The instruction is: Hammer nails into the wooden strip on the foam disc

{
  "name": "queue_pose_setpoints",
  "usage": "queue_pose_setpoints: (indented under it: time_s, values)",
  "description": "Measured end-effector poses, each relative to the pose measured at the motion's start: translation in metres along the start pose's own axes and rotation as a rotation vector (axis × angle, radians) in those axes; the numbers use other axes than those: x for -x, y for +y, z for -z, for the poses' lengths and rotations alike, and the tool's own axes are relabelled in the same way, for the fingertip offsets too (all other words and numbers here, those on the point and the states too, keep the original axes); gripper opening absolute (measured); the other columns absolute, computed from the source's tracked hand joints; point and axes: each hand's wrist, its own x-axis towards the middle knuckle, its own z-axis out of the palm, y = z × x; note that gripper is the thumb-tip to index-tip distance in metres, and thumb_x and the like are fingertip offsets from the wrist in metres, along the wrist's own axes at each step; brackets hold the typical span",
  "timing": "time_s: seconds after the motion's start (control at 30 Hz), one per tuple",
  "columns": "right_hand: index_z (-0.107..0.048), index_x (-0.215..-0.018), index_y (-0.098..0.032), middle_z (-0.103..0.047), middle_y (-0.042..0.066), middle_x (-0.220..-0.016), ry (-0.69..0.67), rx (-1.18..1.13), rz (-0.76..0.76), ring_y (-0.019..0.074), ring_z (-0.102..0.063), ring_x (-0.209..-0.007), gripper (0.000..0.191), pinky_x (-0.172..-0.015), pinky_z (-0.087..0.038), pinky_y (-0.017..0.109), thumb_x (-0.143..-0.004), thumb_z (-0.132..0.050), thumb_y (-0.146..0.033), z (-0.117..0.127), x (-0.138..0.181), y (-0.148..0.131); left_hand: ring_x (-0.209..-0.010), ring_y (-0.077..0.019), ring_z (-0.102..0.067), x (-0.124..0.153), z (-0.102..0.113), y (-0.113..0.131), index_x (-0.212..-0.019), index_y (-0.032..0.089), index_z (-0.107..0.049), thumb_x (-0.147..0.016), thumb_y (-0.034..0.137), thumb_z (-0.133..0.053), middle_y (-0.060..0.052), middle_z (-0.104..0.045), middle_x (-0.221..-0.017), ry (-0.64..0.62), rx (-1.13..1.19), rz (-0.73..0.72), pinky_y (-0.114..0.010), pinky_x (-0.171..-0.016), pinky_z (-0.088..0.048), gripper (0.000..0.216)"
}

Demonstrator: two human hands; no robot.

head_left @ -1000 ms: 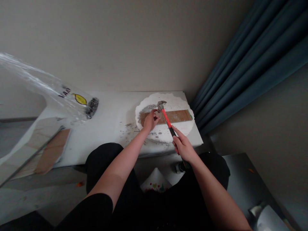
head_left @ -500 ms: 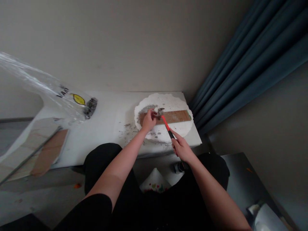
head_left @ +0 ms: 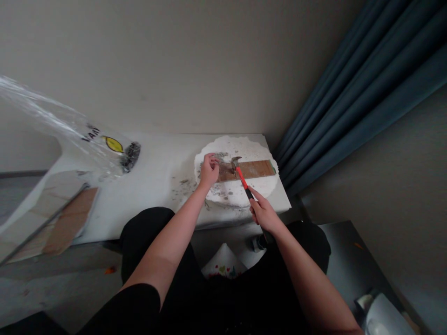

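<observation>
My right hand (head_left: 264,215) is wrapped round the black grip of a red-handled claw hammer (head_left: 241,178), whose steel head rests on a brown wooden strip (head_left: 249,169). The strip lies across a round white foam slab (head_left: 240,193) on a white table (head_left: 153,186). My left hand (head_left: 208,169) hovers over the left end of the strip with its fingers pinched together; whatever they hold is too small to make out. Grey crumbs lie scattered on the slab and the table beside it.
A clear plastic bag (head_left: 87,135) with a yellow label and dark contents lies at the table's left. A brown board (head_left: 70,223) leans at the lower left. Blue curtains (head_left: 349,102) hang right of the table. A white cone (head_left: 223,265) stands between my knees.
The hammer head came down from its raised position onto the strip and shifted a little right. My left hand drew back to the left, away from the hammer head.
</observation>
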Motion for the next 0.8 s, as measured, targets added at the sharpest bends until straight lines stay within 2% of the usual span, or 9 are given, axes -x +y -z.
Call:
queue_pose_setpoints:
  time_s: [0.1,0.2,0.3,0.37,0.5,0.53,0.67,0.8]
  values:
    - [-0.036,-0.163,-0.017,-0.045,-0.009,-0.061,0.012,-0.004,-0.023,0.0089,-0.038,-0.039,0.070,-0.038,-0.032,0.020,-0.097,-0.051,-0.034,0.006,0.000,-0.006,-0.084,-0.0159,-0.066,-0.011,0.028,0.000,-0.120,0.022,-0.052,-0.082,0.005,-0.054,-0.003,-0.071,-0.100,0.117,-0.032,0.010,-0.027,-0.073,-0.053,0.042]
    - [-0.037,-0.163,-0.017,-0.046,-0.009,-0.061,0.026,0.013,-0.016,0.0092,-0.040,-0.038,0.070,-0.037,-0.032,0.020,-0.097,-0.051,-0.035,0.009,-0.001,-0.008,-0.082,-0.0154,-0.064,-0.013,0.063,-0.008,-0.112,0.021,-0.054,-0.086,0.007,-0.057,-0.002,-0.070,-0.093,0.221,-0.107,0.087,-0.026,-0.076,-0.052,0.029]
    - [-0.038,-0.162,-0.018,-0.046,-0.009,-0.061,0.018,0.024,-0.003,0.0087,-0.040,-0.038,0.069,-0.037,-0.031,0.020,-0.097,-0.052,-0.035,0.009,-0.003,-0.006,-0.083,-0.0152,-0.065,-0.003,0.091,-0.020,-0.107,0.018,-0.058,-0.092,0.012,-0.055,-0.004,-0.071,-0.095,0.198,-0.359,0.246,-0.028,-0.082,-0.052,0.017]
    - [-0.039,-0.162,-0.019,-0.044,-0.009,-0.061,0.009,0.039,-0.003,0.0082,-0.040,-0.038,0.067,-0.037,-0.031,0.019,-0.098,-0.052,-0.034,0.007,-0.003,-0.004,-0.087,-0.0181,-0.067,0.009,0.102,-0.028,-0.103,0.017,-0.063,-0.092,0.016,-0.056,-0.006,-0.072,-0.097,0.067,-0.549,0.330,-0.030,-0.083,-0.051,0.013]
    - [-0.039,-0.162,-0.018,-0.044,-0.009,-0.061,0.004,0.078,0.004,0.0078,-0.040,-0.038,0.063,-0.037,-0.033,0.019,-0.100,-0.048,-0.028,0.006,-0.004,-0.004,-0.099,-0.0266,-0.071,0.036,0.103,-0.036,-0.091,0.019,-0.072,-0.083,0.020,-0.068,-0.010,-0.076,-0.102,-0.489,-0.855,0.362,-0.031,-0.083,-0.052,0.009]
    - [-0.039,-0.162,-0.018,-0.043,-0.009,-0.061,0.004,0.083,0.009,0.0077,-0.039,-0.037,0.063,-0.036,-0.033,0.019,-0.100,-0.046,-0.027,0.005,-0.004,-0.005,-0.102,-0.0281,-0.071,0.042,0.100,-0.038,-0.092,0.019,-0.074,-0.081,0.019,-0.070,-0.012,-0.076,-0.107,-0.564,-0.885,0.352,-0.032,-0.085,-0.052,0.011]
    - [-0.038,-0.163,-0.018,-0.044,-0.008,-0.062,0.002,0.092,0.015,0.0078,-0.038,-0.037,0.062,-0.036,-0.033,0.019,-0.101,-0.045,-0.023,0.005,-0.005,-0.006,-0.112,-0.0325,-0.069,0.056,0.091,-0.040,-0.104,0.015,-0.076,-0.084,0.017,-0.068,-0.021,-0.071,-0.121,-0.617,-0.923,0.304,-0.036,-0.093,-0.051,0.022]
    - [-0.038,-0.163,-0.018,-0.044,-0.008,-0.062,0.002,0.087,0.008,0.0080,-0.038,-0.037,0.062,-0.036,-0.033,0.019,-0.101,-0.045,-0.023,0.006,-0.005,-0.006,-0.112,-0.0349,-0.069,0.049,0.094,-0.041,-0.101,0.015,-0.075,-0.083,0.018,-0.068,-0.022,-0.072,-0.117,-0.610,-0.970,0.270,-0.038,-0.091,-0.052,0.020]
